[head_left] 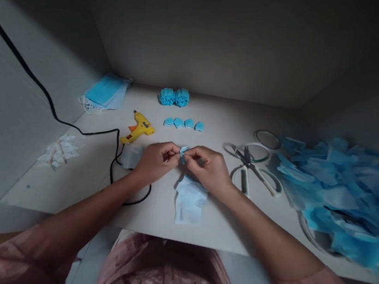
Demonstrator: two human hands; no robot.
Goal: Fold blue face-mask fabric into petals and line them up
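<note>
Between my two hands is a small blue and white fabric piece (183,151), pinched from both sides. My left hand (159,158) grips its left edge with thumb and fingertips. On the other side my right hand (207,165) pinches it the same way; the fingers partly cover it. Just below them lies a stack of pale fabric pieces (190,202). Beyond the hands, several small folded blue petals (188,123) sit in a row. Farther back stand two blue rolled fabric flowers (175,97) side by side.
Left of my hands are a yellow glue gun (139,127), its black cord (103,133), a translucent container (132,156), face masks (106,91) and white scraps with sticks (58,152). To the right lie scissors (247,163), rings (267,139) and a large heap of blue fabric (347,190).
</note>
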